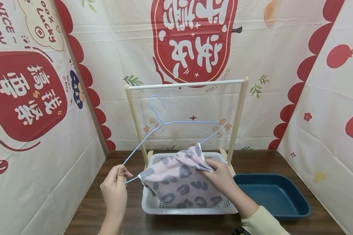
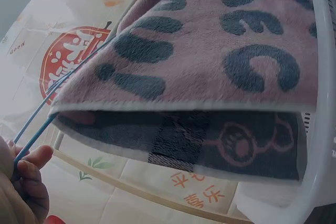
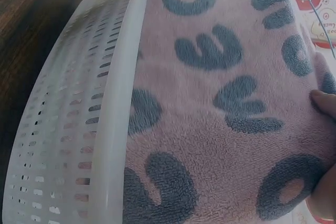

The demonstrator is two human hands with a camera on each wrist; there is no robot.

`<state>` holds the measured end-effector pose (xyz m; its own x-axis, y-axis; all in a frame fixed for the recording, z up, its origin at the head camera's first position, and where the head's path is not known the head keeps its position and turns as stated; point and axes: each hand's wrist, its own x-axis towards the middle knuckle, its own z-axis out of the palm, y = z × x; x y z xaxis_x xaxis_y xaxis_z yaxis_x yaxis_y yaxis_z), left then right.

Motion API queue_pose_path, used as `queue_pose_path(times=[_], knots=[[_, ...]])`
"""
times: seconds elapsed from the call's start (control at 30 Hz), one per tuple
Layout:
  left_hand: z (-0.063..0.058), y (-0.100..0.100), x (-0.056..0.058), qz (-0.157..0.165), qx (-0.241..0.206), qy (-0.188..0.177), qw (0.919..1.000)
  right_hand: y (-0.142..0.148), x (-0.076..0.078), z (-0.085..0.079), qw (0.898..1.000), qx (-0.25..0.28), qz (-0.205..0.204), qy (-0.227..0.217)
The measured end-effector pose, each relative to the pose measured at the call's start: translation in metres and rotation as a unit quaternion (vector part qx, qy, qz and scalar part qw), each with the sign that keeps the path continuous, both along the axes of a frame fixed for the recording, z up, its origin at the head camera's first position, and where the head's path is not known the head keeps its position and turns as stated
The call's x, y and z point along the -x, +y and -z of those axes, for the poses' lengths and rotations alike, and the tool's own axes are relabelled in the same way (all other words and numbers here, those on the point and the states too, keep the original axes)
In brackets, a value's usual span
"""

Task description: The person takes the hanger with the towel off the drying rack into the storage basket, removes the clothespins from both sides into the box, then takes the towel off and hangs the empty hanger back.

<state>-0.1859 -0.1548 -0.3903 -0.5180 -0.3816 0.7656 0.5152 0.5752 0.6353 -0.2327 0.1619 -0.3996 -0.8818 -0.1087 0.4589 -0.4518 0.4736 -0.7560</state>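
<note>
A pink towel [image 1: 184, 182] with grey letters hangs folded over the lower bar of a blue wire hanger [image 1: 191, 122]. My left hand [image 1: 115, 187] pinches the hanger at its left corner, left of the towel. With thumb and fingers my right hand [image 1: 219, 174] grips the towel's upper right part. In the left wrist view the towel's grey inner side [image 2: 236, 142] shows below its white edge. The towel's lower part hangs into a white perforated basket [image 1: 191, 210], whose rim [image 3: 118, 108] is close in the right wrist view.
Behind the basket stands a rack with wooden posts [image 1: 238, 120] and a white crossbar [image 1: 185, 85]. A dark blue tray [image 1: 303, 210] lies right of the basket on the brown wooden table [image 1: 89, 209]. Printed cloth [image 1: 111, 42] surrounds the table at the back and sides.
</note>
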Motion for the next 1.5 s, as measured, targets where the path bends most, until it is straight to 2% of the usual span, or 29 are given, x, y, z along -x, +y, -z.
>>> queue_pose_path(times=[0.17,0.33,0.5,0.7,0.87,0.97,1.1,1.2,1.3,1.4,1.5], knots=[[0.0,-0.003,-0.001,-0.007,0.001,-0.002,1.0,0.005,0.001,0.0,0.998,0.047,-0.008,-0.028],[0.001,-0.005,-0.002,-0.018,0.001,-0.013,0.9998,0.009,0.001,0.001,0.996,0.086,-0.005,-0.01],[0.003,-0.007,-0.002,-0.037,0.022,-0.012,0.999,0.012,0.002,0.0,0.993,0.119,-0.012,0.013],[0.005,-0.006,-0.003,-0.052,0.048,-0.011,0.9974,0.014,0.004,0.0,0.984,0.157,-0.068,0.048],[0.006,-0.005,-0.003,-0.054,0.058,-0.019,0.9967,0.016,0.003,-0.003,0.973,0.194,-0.115,0.047],[0.006,-0.004,-0.003,-0.057,0.06,-0.02,0.9963,0.015,0.003,-0.007,0.969,0.198,-0.14,0.052],[0.004,-0.003,-0.001,-0.065,0.068,-0.021,0.9954,0.012,0.001,-0.013,0.962,0.214,-0.169,0.017],[0.003,-0.003,0.0,-0.068,0.071,-0.025,0.9948,0.01,-0.001,-0.017,0.957,0.236,-0.169,-0.024],[0.002,-0.004,0.001,-0.07,0.072,-0.027,0.9945,0.008,-0.001,-0.018,0.956,0.248,-0.152,-0.043],[0.0,-0.004,0.001,-0.072,0.075,-0.021,0.9943,0.006,0.0,-0.019,0.96,0.242,-0.136,-0.045],[-0.003,-0.005,0.001,-0.079,0.075,-0.008,0.994,0.003,0.002,-0.02,0.969,0.213,-0.118,-0.039]])
